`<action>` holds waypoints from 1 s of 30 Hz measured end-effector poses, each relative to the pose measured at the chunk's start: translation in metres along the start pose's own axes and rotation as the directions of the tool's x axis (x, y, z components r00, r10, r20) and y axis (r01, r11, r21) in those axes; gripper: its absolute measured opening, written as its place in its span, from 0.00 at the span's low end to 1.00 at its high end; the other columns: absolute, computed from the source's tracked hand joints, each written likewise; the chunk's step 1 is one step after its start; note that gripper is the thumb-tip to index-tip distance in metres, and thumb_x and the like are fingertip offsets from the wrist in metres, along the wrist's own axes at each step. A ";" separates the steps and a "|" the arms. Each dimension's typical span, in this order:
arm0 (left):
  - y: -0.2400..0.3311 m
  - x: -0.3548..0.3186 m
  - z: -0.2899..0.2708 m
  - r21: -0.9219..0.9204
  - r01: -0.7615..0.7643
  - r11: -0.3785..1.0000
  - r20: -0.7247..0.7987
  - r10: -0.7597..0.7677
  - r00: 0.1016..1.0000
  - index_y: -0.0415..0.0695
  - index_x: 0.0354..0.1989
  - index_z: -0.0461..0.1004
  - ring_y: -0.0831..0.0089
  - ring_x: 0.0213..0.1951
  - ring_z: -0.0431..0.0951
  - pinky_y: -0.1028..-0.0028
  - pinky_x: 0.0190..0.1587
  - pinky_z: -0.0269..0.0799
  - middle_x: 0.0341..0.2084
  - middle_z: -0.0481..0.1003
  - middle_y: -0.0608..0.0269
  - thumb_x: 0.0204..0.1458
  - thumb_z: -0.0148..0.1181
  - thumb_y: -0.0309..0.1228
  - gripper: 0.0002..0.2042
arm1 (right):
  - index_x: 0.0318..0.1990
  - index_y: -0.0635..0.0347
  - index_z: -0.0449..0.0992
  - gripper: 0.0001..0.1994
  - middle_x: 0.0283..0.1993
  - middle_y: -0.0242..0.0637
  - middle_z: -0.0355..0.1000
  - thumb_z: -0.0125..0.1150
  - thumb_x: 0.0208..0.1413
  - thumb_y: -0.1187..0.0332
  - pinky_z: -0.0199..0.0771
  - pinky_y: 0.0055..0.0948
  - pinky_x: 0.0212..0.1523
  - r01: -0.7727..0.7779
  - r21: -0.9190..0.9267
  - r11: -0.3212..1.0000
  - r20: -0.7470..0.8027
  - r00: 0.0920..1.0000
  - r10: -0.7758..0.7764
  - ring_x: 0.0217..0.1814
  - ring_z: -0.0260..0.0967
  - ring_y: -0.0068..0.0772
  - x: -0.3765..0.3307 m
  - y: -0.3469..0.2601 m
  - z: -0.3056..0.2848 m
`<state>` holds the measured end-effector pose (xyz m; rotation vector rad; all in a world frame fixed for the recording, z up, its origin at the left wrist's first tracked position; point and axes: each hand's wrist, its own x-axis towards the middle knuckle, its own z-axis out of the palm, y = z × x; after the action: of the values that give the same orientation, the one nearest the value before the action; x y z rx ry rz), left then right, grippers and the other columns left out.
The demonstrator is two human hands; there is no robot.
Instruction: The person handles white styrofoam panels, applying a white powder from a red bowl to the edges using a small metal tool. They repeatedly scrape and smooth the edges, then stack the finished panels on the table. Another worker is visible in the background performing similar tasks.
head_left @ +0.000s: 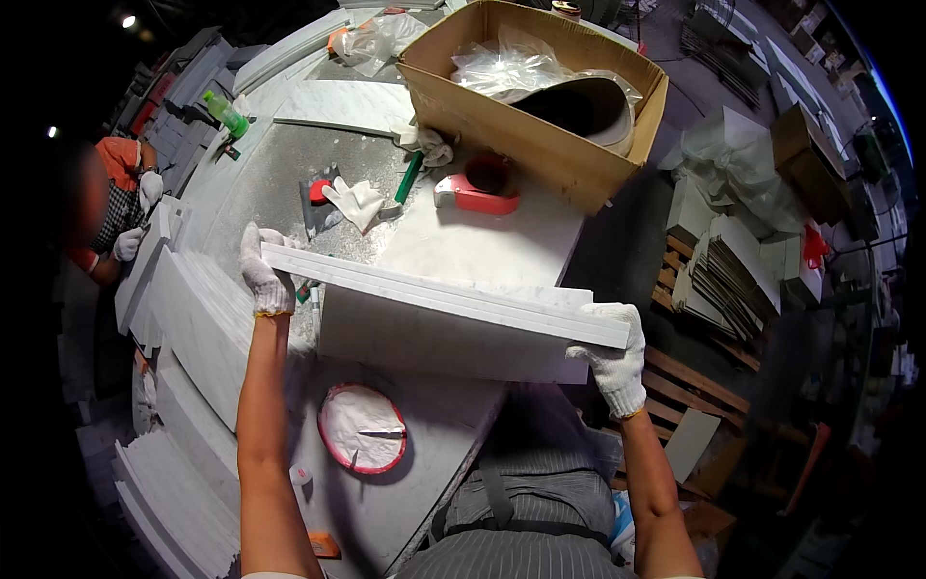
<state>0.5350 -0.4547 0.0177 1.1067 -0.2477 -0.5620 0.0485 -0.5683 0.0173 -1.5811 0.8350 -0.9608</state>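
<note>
White work gloves cover both hands. A short stack of white, grey-veined stone tiles stands on its long edge between them, tilted down to the right. My left hand is closed around the stack's left end. At the right end, my right hand grips it with the thumb in front of the face. Below the stack, a red-rimmed bowl holds white powder and a thin blade-like tool. Beyond it lie a red tape dispenser, a loose white glove and a green bar.
An open cardboard box with plastic wrap stands at the far side. Stacked slabs line the left, where a co-worker's gloved hand touches a slab. A green bottle stands far left. Wooden pallets lie at right.
</note>
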 end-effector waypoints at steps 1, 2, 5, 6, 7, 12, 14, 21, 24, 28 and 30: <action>-0.005 -0.007 0.000 -0.006 0.004 1.000 -0.009 -0.005 1.000 0.48 0.18 0.63 0.67 0.18 0.65 0.65 0.27 0.64 0.12 0.61 0.66 0.62 0.46 0.43 0.20 | 0.47 0.62 0.69 0.28 0.47 0.36 0.73 0.79 0.37 0.73 0.79 0.28 0.49 -0.016 0.107 0.994 -0.004 1.000 0.017 0.47 0.73 0.27 -0.005 0.004 0.001; -0.009 -0.012 0.001 -0.012 0.009 1.000 -0.019 -0.009 1.000 0.49 0.17 0.63 0.67 0.17 0.64 0.65 0.27 0.64 0.11 0.60 0.66 0.62 0.45 0.44 0.21 | 0.47 0.62 0.69 0.28 0.47 0.37 0.73 0.79 0.38 0.74 0.79 0.29 0.49 -0.033 0.128 0.991 -0.004 0.999 0.034 0.47 0.73 0.28 -0.010 0.010 0.001; -0.015 -0.019 -0.003 -0.019 0.034 0.999 0.012 -0.034 0.999 0.49 0.15 0.62 0.68 0.16 0.62 0.66 0.27 0.63 0.10 0.59 0.67 0.64 0.45 0.44 0.23 | 0.47 0.63 0.69 0.25 0.48 0.38 0.73 0.75 0.40 0.78 0.82 0.29 0.47 -0.156 0.384 0.910 0.012 0.986 0.164 0.48 0.74 0.30 -0.024 0.019 0.000; -0.016 -0.020 -0.008 -0.032 0.043 0.999 0.059 -0.041 0.997 0.49 0.15 0.62 0.68 0.16 0.62 0.67 0.27 0.63 0.10 0.59 0.67 0.64 0.45 0.44 0.22 | 0.47 0.63 0.69 0.25 0.47 0.38 0.73 0.75 0.40 0.77 0.81 0.29 0.47 -0.143 0.289 0.947 -0.001 0.989 0.150 0.48 0.74 0.30 -0.027 0.019 -0.001; -0.013 -0.020 -0.007 -0.030 0.052 0.998 0.100 -0.048 0.994 0.49 0.16 0.62 0.68 0.18 0.63 0.67 0.27 0.63 0.12 0.60 0.67 0.63 0.47 0.41 0.21 | 0.47 0.63 0.69 0.24 0.47 0.38 0.73 0.75 0.41 0.77 0.81 0.29 0.47 -0.122 0.196 0.973 -0.008 0.992 0.126 0.48 0.73 0.30 -0.027 0.020 -0.002; 0.006 -0.032 -0.008 0.130 0.253 0.959 0.023 -0.258 0.966 0.47 0.22 0.68 0.68 0.29 0.73 0.66 0.34 0.70 0.20 0.69 0.65 0.59 0.55 0.41 0.16 | 0.45 0.61 0.71 0.28 0.46 0.38 0.74 0.80 0.34 0.70 0.77 0.30 0.50 0.120 -0.101 0.988 -0.016 0.992 -0.122 0.48 0.73 0.32 -0.026 0.018 0.001; 0.023 -0.044 0.010 0.241 0.407 0.881 -0.158 -0.378 0.912 0.45 0.26 0.72 0.66 0.32 0.76 0.65 0.38 0.73 0.26 0.74 0.62 0.58 0.56 0.43 0.15 | 0.44 0.61 0.73 0.32 0.45 0.37 0.74 0.84 0.28 0.66 0.75 0.30 0.51 0.131 -0.154 0.979 -0.007 0.991 -0.133 0.48 0.73 0.33 -0.030 0.024 -0.001; 0.047 -0.030 -0.016 0.310 0.659 0.685 -0.027 -0.686 0.727 0.42 0.43 0.75 0.60 0.43 0.78 0.57 0.45 0.78 0.40 0.77 0.53 0.57 0.55 0.39 0.13 | 0.46 0.61 0.73 0.33 0.55 0.41 0.69 0.81 0.33 0.55 0.72 0.35 0.55 0.101 -0.329 0.939 0.088 0.993 -0.076 0.57 0.69 0.39 -0.031 0.003 -0.023; 0.045 -0.031 -0.019 0.334 0.659 0.674 -0.058 -0.684 0.728 0.38 0.46 0.74 0.59 0.44 0.78 0.59 0.46 0.79 0.40 0.77 0.51 0.58 0.54 0.38 0.15 | 0.69 0.63 0.48 0.50 0.71 0.48 0.51 0.53 0.50 0.32 0.60 0.44 0.66 -0.444 0.169 0.880 0.000 0.893 0.450 0.70 0.56 0.46 -0.058 0.004 -0.048; 0.044 -0.041 -0.025 0.277 0.610 0.743 -0.030 -0.627 0.778 0.34 0.50 0.71 0.59 0.45 0.78 0.61 0.48 0.78 0.44 0.75 0.49 0.57 0.52 0.35 0.17 | 0.71 0.66 0.46 0.48 0.66 0.58 0.58 0.38 0.59 0.30 0.65 0.51 0.62 -0.713 0.701 -0.008 0.537 0.520 0.664 0.69 0.57 0.49 -0.049 -0.011 -0.051; 0.041 -0.049 -0.022 0.266 0.563 0.783 -0.022 -0.579 0.815 0.33 0.52 0.70 0.59 0.46 0.77 0.62 0.49 0.78 0.46 0.74 0.47 0.57 0.51 0.34 0.18 | 0.70 0.67 0.49 0.41 0.63 0.58 0.61 0.40 0.64 0.38 0.70 0.52 0.59 -0.711 0.688 -0.142 0.577 0.418 0.702 0.66 0.61 0.50 -0.025 -0.025 -0.033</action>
<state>0.5165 -0.3972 0.0491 1.4334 -0.0275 -1.1362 0.0087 -0.5553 0.0413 0.0675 0.7631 -0.3306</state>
